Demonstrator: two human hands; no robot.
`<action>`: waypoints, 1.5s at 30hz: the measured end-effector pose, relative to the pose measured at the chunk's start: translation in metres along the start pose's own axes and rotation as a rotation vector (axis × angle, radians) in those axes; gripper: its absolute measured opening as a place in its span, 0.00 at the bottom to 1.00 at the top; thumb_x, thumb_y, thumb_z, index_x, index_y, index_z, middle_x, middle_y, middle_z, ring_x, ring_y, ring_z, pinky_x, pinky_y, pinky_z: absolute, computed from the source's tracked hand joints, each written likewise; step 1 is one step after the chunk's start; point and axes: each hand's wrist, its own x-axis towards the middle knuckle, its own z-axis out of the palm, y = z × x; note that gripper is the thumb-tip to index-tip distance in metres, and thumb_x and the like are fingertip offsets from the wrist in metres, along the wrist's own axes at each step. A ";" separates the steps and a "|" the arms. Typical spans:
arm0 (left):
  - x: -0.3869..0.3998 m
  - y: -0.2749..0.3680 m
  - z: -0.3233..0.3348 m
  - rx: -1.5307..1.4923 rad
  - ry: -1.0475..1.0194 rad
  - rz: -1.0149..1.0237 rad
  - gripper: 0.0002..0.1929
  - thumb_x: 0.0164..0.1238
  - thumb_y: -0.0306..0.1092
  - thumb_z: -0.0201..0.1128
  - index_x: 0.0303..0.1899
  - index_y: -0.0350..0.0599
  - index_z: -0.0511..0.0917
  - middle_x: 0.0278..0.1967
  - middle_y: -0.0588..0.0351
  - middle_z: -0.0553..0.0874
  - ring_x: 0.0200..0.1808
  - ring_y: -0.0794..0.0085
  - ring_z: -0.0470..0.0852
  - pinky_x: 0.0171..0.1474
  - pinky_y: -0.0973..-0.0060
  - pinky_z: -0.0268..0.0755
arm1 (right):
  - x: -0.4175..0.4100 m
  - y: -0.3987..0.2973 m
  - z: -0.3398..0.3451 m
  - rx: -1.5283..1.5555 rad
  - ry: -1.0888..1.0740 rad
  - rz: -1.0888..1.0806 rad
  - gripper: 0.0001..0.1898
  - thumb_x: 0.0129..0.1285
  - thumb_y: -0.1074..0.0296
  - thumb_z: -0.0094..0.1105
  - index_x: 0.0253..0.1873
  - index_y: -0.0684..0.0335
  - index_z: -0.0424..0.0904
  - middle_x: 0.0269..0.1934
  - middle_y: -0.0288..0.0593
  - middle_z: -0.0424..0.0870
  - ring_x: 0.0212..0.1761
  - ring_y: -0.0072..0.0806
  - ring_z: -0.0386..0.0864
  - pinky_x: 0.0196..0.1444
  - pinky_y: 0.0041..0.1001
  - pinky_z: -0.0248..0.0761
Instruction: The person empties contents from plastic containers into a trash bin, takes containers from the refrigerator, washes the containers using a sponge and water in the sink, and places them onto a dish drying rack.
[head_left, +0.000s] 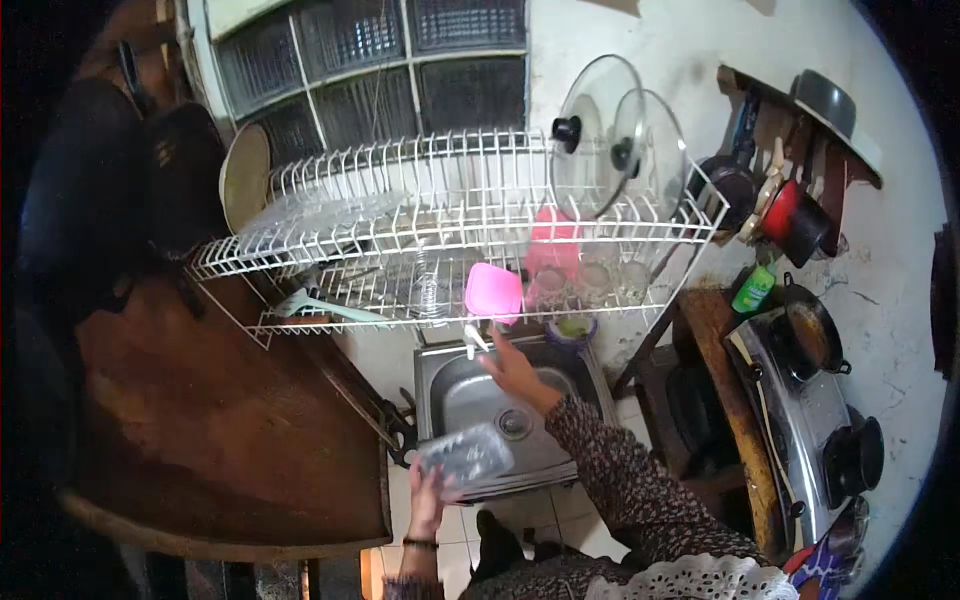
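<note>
My left hand grips a clear plastic container by its near left end, over the front edge of the stainless steel sink. Above the basin, my right hand reaches up toward a white tap and a bright pink plastic lid or box. One fingertip meets the pink piece's lower edge. Whether the fingers grip it or only touch it is unclear. The pink piece is at the front of the lower shelf of a white wire dish rack.
Glass pot lids stand on the rack's upper tier; upturned glasses and a pale green spatula lie below. A purple-rimmed bowl sits behind the sink. To the right is a gas stove with pans; to the left, a brown tabletop.
</note>
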 end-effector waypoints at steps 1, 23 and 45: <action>0.031 0.000 0.007 0.022 -0.091 0.003 0.27 0.66 0.38 0.51 0.64 0.63 0.51 0.56 0.52 0.66 0.49 0.62 0.72 0.36 0.66 0.77 | 0.011 0.017 0.000 -0.083 -0.108 0.051 0.25 0.62 0.63 0.47 0.61 0.67 0.59 0.48 0.55 0.75 0.45 0.46 0.75 0.44 0.37 0.67; 0.260 -0.065 0.005 0.906 0.015 0.179 0.24 0.59 0.39 0.55 0.59 0.50 0.68 0.38 0.53 0.80 0.29 0.67 0.76 0.33 0.71 0.71 | 0.009 0.052 0.036 0.156 -0.498 0.334 0.13 0.56 0.68 0.51 0.46 0.63 0.76 0.35 0.48 0.80 0.31 0.37 0.76 0.34 0.31 0.68; 0.201 -0.062 0.055 2.187 0.413 0.978 0.25 0.55 0.35 0.53 0.58 0.61 0.66 0.35 0.59 0.74 0.30 0.67 0.73 0.20 0.75 0.67 | 0.028 0.009 -0.012 -0.026 -0.433 0.442 0.15 0.56 0.58 0.53 0.40 0.64 0.77 0.25 0.43 0.80 0.24 0.35 0.73 0.29 0.29 0.67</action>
